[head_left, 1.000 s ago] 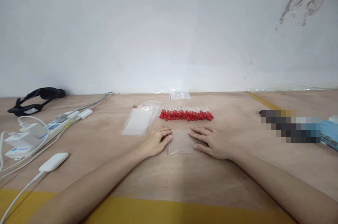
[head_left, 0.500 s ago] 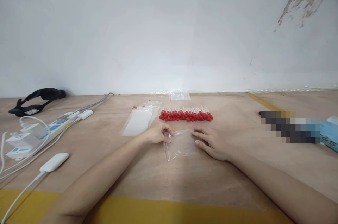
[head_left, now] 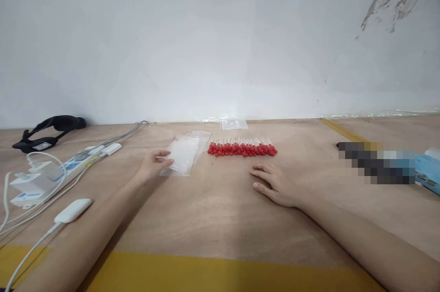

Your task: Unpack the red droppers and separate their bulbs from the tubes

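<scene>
My left hand [head_left: 157, 163] is at the left edge of a small pile of clear zip-lock bags [head_left: 183, 157], thumb and fingers closed on the edge of the top bag. My right hand [head_left: 273, 185] rests on the wooden tabletop, fingers stretched out and a little apart, with nothing in it. Beyond it lies a row of cotton swabs [head_left: 242, 148] with red heads toward me and pale sticks toward the wall.
Another zip bag [head_left: 234, 124] lies by the wall. To the left are a power strip [head_left: 74, 167] with plugs and cables, a white charger [head_left: 73, 211] and a black strapped headset [head_left: 51, 134]. A blue packet [head_left: 428, 173] lies far right beside a blurred dark object.
My left hand has carried the clear zip-lock bag left from the middle of the table onto the bag pile. My right hand has stayed in place and no longer touches that bag.
</scene>
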A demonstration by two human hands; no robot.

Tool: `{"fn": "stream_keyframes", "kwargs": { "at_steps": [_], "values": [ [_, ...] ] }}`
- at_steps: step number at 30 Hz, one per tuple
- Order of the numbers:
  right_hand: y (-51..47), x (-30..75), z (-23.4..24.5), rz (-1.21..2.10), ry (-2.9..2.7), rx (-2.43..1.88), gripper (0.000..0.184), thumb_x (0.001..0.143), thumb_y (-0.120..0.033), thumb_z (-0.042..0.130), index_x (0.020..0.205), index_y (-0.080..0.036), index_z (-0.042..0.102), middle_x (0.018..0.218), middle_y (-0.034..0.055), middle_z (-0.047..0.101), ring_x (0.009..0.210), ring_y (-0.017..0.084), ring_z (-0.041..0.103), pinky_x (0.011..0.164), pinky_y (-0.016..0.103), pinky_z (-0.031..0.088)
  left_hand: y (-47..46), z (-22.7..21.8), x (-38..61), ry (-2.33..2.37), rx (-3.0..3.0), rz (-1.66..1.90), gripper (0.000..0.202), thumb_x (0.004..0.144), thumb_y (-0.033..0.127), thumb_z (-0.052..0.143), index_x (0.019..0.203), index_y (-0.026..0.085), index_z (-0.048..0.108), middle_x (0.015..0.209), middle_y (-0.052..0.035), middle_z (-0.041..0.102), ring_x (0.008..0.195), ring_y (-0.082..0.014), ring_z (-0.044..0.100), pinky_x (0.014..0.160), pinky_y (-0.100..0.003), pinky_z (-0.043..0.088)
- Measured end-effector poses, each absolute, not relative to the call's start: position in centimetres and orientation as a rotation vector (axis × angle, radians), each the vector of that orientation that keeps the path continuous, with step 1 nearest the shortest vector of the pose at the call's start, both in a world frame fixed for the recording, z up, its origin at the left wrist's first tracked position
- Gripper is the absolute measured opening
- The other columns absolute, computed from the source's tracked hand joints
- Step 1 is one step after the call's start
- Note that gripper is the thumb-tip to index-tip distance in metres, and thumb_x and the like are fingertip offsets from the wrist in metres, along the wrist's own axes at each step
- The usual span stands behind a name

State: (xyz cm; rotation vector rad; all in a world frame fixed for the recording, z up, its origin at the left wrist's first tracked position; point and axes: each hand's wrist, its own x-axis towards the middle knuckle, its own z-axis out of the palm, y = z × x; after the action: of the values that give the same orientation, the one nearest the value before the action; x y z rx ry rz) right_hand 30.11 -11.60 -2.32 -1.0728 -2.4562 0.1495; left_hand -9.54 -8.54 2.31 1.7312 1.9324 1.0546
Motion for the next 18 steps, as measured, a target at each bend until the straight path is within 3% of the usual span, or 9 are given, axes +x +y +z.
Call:
{"fn": "stream_keyframes", "kwargs": {
  "at_steps": [4, 7, 11, 18],
  "values": [
    [-11.7, 30.2, -2.3, 0.137, -2.493, -1.088, 0.05, 0.083, -0.051, 0.038, 0.119, -0.019, 0.05, 0.124, 0.0121, 0.044, 0.113, 0.024, 0.041, 0.094, 0.042, 0.034, -8.9, -0.1, -9.2, 2.254, 2.241, 0.675, 0.03, 0.071, 0.041, 0.053, 0.088, 0.019, 0.065, 0.107, -0.0119, 0.052, 0.104, -0.0296, 0.046, 0.084, -0.044, 0.038],
    [-11.6, 30.2, -2.4, 0.119, -2.493, -1.1, 0.051, 0.083, -0.051, 0.037, 0.121, -0.019, 0.048, 0.125, 0.0121, 0.044, 0.113, 0.024, 0.042, 0.093, 0.042, 0.034, -9.8, -0.1, -8.0, 2.457, 2.502, 0.557, 0.027, 0.08, 0.035, 0.045, 0.092, 0.02, 0.065, 0.123, -0.0153, 0.041, 0.113, -0.0359, 0.034, 0.085, -0.051, 0.031],
    [-11.5, 30.1, -2.6, 0.06, -2.478, -1.104, 0.052, 0.083, -0.052, 0.037, 0.125, -0.023, 0.043, 0.125, 0.0103, 0.046, 0.111, 0.024, 0.043, 0.092, 0.044, 0.034, -10.0, 1.2, -6.1, 2.404, 2.767, 0.76, 0.027, 0.084, 0.023, 0.039, 0.097, 0.02, 0.062, 0.122, -0.0133, 0.043, 0.112, -0.0321, 0.037, 0.086, -0.048, 0.031],
    [-11.3, 30.1, -2.8, 0.048, -2.476, -1.13, 0.048, 0.085, -0.048, 0.033, 0.123, -0.023, 0.046, 0.125, 0.0107, 0.046, 0.111, 0.024, 0.043, 0.091, 0.043, 0.034, -6.5, 1.5, -1.1, 1.717, 2.932, 0.85, 0.024, 0.083, 0.026, 0.042, 0.096, 0.017, 0.06, 0.1, -0.0098, 0.056, 0.096, -0.0226, 0.049, 0.084, -0.035, 0.038]
  ]
}}
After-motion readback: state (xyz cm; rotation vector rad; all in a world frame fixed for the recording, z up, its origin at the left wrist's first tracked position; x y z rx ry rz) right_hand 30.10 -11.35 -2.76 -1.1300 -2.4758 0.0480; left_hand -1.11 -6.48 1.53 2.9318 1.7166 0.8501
